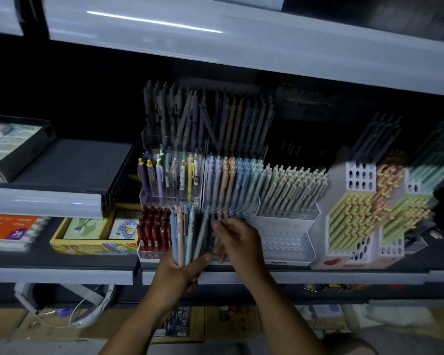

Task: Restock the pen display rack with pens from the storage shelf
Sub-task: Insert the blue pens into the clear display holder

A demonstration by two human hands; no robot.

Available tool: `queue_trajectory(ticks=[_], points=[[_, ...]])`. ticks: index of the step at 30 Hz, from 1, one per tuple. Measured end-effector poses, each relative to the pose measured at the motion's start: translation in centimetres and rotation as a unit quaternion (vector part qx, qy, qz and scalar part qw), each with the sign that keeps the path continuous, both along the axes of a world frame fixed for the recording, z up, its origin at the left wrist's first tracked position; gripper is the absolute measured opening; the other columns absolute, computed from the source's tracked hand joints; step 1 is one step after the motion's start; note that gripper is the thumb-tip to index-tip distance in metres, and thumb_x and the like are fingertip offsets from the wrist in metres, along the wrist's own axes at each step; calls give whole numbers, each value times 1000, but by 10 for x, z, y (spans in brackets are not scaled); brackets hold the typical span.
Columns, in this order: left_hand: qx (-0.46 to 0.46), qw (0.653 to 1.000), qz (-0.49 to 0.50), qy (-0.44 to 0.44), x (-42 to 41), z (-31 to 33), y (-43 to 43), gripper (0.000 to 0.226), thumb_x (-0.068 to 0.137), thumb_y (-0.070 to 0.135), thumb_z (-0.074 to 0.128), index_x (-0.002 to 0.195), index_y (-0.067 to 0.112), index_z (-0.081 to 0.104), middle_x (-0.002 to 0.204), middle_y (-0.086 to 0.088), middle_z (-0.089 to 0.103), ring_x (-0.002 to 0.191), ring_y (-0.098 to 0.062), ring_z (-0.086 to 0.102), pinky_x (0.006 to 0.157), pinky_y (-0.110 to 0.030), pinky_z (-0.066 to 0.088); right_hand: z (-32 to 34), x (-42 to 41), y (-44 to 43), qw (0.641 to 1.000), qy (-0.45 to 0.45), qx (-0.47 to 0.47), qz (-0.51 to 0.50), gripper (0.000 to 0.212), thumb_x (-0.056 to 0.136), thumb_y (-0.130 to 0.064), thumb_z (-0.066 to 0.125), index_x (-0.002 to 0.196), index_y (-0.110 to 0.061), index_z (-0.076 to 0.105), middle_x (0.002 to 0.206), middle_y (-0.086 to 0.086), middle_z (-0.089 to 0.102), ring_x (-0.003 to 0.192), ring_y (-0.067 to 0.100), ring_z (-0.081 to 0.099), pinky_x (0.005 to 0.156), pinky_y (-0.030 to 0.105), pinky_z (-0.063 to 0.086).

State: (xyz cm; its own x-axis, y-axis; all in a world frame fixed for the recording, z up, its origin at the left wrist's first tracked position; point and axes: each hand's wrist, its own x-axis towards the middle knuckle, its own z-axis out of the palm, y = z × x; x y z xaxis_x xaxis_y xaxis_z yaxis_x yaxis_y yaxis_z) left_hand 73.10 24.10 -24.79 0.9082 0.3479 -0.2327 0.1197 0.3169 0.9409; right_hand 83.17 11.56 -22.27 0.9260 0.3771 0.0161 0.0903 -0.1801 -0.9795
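Pastel barrels in blue, peach and grey fan upward from the bundle of pens [183, 231], which the left hand [180, 272] clamps in its fist, thumb across the front, just near of the clear pen display rack [164, 199]. We judge that fan to be the main risk. The grip sits low on the barrels, so any slackening while attention is on the other hand could let pens slide out and drop past the shelf edge [318, 276] onto the boxes [241, 321] below. Crowding is a second hazard: pens already stand in the rack's near tier, and one pushed in at a slant could jam against its neighbours or knock the red pens [153, 226] to the left. The right hand [239, 242] reaches in from the near right, fingers curled down among the pen tops of that tier. Blur keeps us from telling whether they pinch a pen. Both forearms rise from the near edge and converge at the rack.
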Motion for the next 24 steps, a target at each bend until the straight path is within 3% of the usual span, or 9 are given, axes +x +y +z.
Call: queue_trajectory(ticks=[4,7,11,16,19,24], points=[[-12,999,-32,-11,4,2,-8,15,84,18,80,75,15,68,57,-12,42,47,-20,38,47,-29,31,13,7,-5,981,162,107,27,19,98,-15,65,114,-6,71,73,16,70,61,26,64,50,30,46],[-15,999,-51,-10,7,2,-11,24,79,23,80,83,6,63,56,-12,42,45,-20,38,47,-29,32,11,10,-14,971,192,140,32,15,96,-10,67,105,1,71,71,20,63,62,27,57,52,31,42],[6,999,-53,1,12,2,-13,30,82,24,80,78,4,57,58,-16,43,46,-20,39,50,-32,34,12,16,-26,974,155,165,15,12,96,-7,66,92,2,72,72,21,64,66,30,59,59,36,51],[-7,999,-43,19,12,-3,-12,19,90,15,76,86,6,59,57,-9,44,46,-17,39,50,-29,31,14,39,-47,954,98,235,-158,13,96,-1,64,102,10,65,77,19,68,65,29,67,66,40,60],[-26,998,-41,27,12,-6,-9,19,90,13,76,89,5,58,57,-9,41,45,-16,36,47,-28,28,4,50,-58,958,17,185,-220,5,99,0,61,101,5,62,70,4,69,62,24,69,64,35,61],[-42,998,-38,21,11,-7,-7,27,84,18,79,91,4,57,58,-10,36,46,-17,32,46,-26,25,-24,64,-59,967,-102,73,-220,12,98,5,59,88,-1,57,79,15,63,66,18,71,68,30,62]])
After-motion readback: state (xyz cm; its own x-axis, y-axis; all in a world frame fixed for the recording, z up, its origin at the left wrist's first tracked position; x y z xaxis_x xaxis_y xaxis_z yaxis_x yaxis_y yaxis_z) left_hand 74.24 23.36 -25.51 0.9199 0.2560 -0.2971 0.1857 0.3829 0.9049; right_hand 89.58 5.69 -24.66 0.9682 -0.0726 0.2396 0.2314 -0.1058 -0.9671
